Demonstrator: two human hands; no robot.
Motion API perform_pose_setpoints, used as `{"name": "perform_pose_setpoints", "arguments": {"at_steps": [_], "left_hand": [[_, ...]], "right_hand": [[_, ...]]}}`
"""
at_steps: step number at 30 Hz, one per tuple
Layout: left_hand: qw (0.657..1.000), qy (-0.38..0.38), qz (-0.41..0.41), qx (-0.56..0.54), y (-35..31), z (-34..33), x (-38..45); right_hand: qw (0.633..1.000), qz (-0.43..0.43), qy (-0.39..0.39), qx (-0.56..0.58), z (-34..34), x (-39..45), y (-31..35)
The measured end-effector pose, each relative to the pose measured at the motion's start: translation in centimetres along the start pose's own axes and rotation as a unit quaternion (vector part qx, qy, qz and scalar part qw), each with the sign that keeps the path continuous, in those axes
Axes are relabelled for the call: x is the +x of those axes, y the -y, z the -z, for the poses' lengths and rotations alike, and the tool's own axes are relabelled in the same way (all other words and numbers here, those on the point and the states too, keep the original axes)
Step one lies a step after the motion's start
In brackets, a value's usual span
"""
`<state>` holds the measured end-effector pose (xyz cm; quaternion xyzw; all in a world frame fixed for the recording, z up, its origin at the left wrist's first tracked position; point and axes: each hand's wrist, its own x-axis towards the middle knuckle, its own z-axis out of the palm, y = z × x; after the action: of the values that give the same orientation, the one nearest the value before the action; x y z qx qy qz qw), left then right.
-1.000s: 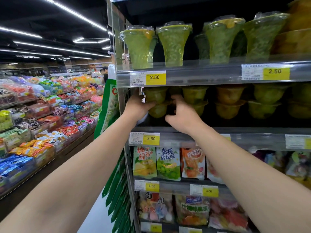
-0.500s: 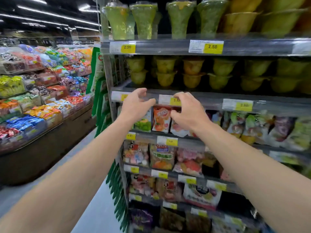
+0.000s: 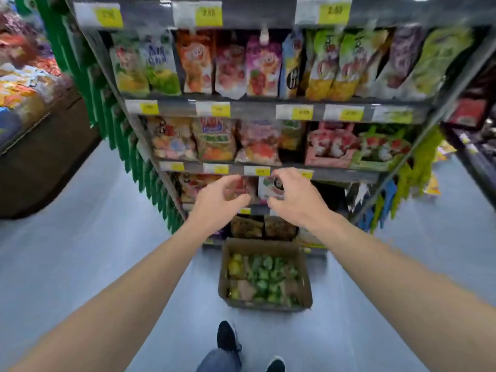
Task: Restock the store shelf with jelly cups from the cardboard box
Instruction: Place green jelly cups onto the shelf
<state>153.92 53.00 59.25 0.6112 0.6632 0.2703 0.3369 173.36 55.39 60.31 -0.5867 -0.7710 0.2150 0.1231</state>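
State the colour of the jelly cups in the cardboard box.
Mostly green, a few yellow-green jelly cups, head view.

At lower centre, the cardboard box looks matt brown. Glossy plastic snack pouches fill the grey metal shelf above, and the floor has a smooth, faintly shiny finish.

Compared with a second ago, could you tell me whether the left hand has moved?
Yes. The left hand has come down from the jelly cup shelf, past the pouch shelves, towards the box on the floor, holding nothing.
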Motion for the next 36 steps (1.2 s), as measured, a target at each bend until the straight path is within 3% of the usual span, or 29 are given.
{"name": "perform_pose_setpoints", "arguments": {"at_steps": [6,20,36], "left_hand": [[0.992,0.093,0.081,-0.022,7.9,-7.8,-1.9],[0.962,0.201,0.186,-0.009,26.2,-21.2,4.1],[0.935,0.245,0.258,0.002,47.8,-42.3,7.9]], "right_hand": [[0.990,-0.083,0.114,0.009,-8.5,-2.8,-7.3],[0.933,-0.292,0.202,0.056,-27.2,-2.6,-20.9],[0.901,-0.294,0.311,0.064,-55.5,0.5,-39.4]]}}
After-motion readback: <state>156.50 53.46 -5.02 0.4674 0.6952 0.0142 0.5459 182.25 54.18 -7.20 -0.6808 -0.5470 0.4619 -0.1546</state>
